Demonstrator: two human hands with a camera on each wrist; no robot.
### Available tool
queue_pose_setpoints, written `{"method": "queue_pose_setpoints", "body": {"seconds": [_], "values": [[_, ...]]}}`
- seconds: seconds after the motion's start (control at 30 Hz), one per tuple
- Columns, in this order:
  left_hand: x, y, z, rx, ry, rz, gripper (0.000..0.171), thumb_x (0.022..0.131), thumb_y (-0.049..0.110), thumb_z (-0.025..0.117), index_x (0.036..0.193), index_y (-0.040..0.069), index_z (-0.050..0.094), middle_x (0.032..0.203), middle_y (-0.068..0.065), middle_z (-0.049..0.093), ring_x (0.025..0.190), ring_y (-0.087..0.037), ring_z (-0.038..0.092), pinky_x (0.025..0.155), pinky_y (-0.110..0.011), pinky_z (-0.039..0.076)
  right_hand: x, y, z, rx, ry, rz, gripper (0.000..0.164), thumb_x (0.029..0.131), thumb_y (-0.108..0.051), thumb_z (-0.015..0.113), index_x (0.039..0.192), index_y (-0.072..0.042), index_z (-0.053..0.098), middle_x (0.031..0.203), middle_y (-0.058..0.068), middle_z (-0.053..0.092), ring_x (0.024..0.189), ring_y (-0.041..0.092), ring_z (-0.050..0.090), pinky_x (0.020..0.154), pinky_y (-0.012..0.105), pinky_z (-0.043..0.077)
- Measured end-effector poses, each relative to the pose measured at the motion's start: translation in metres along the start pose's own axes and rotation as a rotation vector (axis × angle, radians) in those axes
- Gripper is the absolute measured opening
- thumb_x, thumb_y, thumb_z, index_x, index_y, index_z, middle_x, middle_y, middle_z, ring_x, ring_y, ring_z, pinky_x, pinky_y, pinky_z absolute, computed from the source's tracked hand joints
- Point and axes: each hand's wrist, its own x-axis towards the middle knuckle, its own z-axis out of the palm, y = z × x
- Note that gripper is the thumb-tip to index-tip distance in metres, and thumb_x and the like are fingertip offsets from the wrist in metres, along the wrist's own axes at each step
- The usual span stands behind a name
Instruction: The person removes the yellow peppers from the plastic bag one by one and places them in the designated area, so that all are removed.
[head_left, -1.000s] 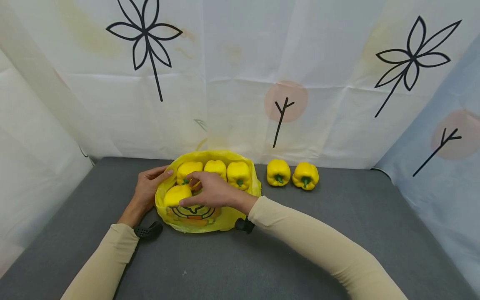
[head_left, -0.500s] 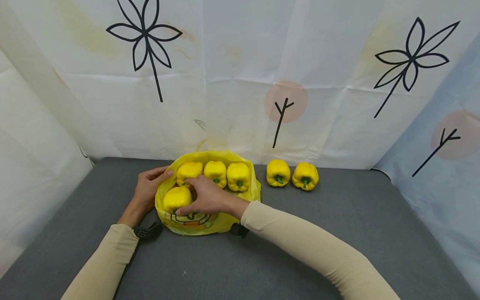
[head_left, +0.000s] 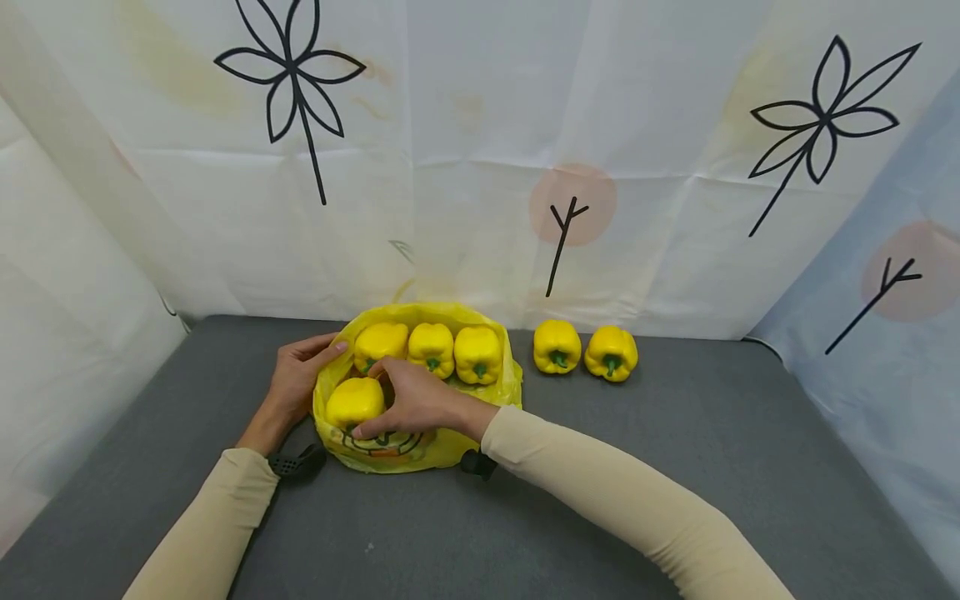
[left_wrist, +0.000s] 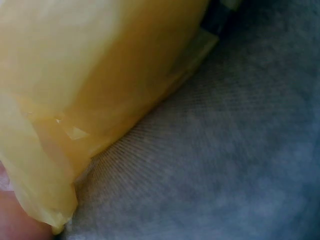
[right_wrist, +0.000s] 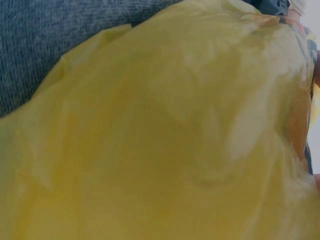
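A yellow plastic bag [head_left: 427, 457] lies on the table with its mouth spread wide. My left hand [head_left: 294, 377] grips its left rim, the thumb over the edge. Inside, a yellow bell pepper [head_left: 352, 402] sits at the front left, and my right hand [head_left: 426, 398] holds it between thumb and fingers. Three more peppers [head_left: 477, 355] stand in a row along the bag's back side. The bag's yellow film [left_wrist: 90, 60] fills much of the left wrist view. In the right wrist view the bag wall [right_wrist: 160, 130] hides most of the right hand.
Two more yellow bell peppers [head_left: 557, 347] stand on the grey table [head_left: 600, 500] to the right of the bag. A white printed cloth [head_left: 465, 100] hangs behind the table, with further cloth at both sides.
My right hand has moved slightly left and down and settled around the front-left pepper. The bag's front edge has dropped a little, showing more of that pepper. The left hand stays put.
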Motion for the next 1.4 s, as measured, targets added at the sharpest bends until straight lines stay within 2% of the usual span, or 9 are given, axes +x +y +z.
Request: {"method": "queue_pose_setpoints", "body": {"seconds": [0.2, 0.3, 0.63, 1.0, 1.23, 1.4], "values": [[-0.001, 0.000, 0.000, -0.004, -0.002, -0.008, 0.033, 0.100, 0.008, 0.066, 0.131, -0.006, 0.066, 0.111, -0.001, 0.075, 0.092, -0.016, 0.073, 0.076, -0.029, 0.062, 0.002, 0.003, 0.002, -0.039, -0.008, -0.022, 0.085, 0.083, -0.042, 0.085, 0.149, -0.003, 0.047, 0.137, 0.005, 0.056, 0.111, 0.010, 0.057, 0.089, 0.020, 0.051], [-0.002, 0.000, 0.000, -0.002, -0.005, -0.007, 0.033, 0.101, 0.008, 0.065, 0.131, -0.006, 0.065, 0.111, 0.000, 0.074, 0.092, -0.016, 0.073, 0.076, -0.029, 0.062, 0.003, 0.003, 0.002, -0.054, -0.015, -0.025, 0.087, 0.084, -0.043, 0.084, 0.151, -0.003, 0.045, 0.138, 0.006, 0.055, 0.112, 0.011, 0.056, 0.089, 0.020, 0.050], [-0.001, -0.001, -0.001, 0.011, 0.005, 0.000, 0.032, 0.100, 0.007, 0.066, 0.130, -0.005, 0.067, 0.111, 0.000, 0.075, 0.094, -0.016, 0.073, 0.078, -0.028, 0.062, -0.004, 0.003, 0.001, 0.043, -0.012, 0.052, 0.090, 0.082, -0.044, 0.085, 0.153, -0.010, 0.041, 0.141, 0.002, 0.053, 0.114, 0.010, 0.057, 0.091, 0.024, 0.051], [0.000, 0.001, 0.000, -0.026, -0.006, -0.005, 0.033, 0.100, 0.006, 0.065, 0.131, -0.006, 0.066, 0.112, 0.000, 0.074, 0.096, -0.016, 0.072, 0.080, -0.029, 0.061, -0.020, 0.003, -0.013, 0.070, 0.105, -0.011, 0.093, 0.082, -0.041, 0.086, 0.156, -0.010, 0.039, 0.148, 0.002, 0.048, 0.125, 0.014, 0.053, 0.101, 0.028, 0.049], [0.001, 0.000, -0.001, -0.020, -0.016, 0.005, 0.032, 0.100, 0.004, 0.064, 0.130, -0.007, 0.066, 0.111, 0.000, 0.075, 0.094, -0.015, 0.073, 0.078, -0.029, 0.062, -0.032, 0.006, -0.018, 0.207, 0.204, -0.005, 0.093, 0.082, -0.034, 0.087, 0.157, -0.012, 0.036, 0.152, 0.006, 0.042, 0.129, 0.023, 0.053, 0.104, 0.034, 0.050], [0.001, 0.001, -0.001, -0.020, -0.025, 0.004, 0.031, 0.101, 0.003, 0.063, 0.130, -0.007, 0.066, 0.111, 0.000, 0.075, 0.093, -0.016, 0.073, 0.077, -0.029, 0.062, -0.042, 0.009, -0.025, 0.270, 0.255, -0.034, 0.091, 0.083, -0.030, 0.086, 0.157, -0.012, 0.036, 0.152, 0.005, 0.042, 0.127, 0.025, 0.054, 0.103, 0.039, 0.052]]}}
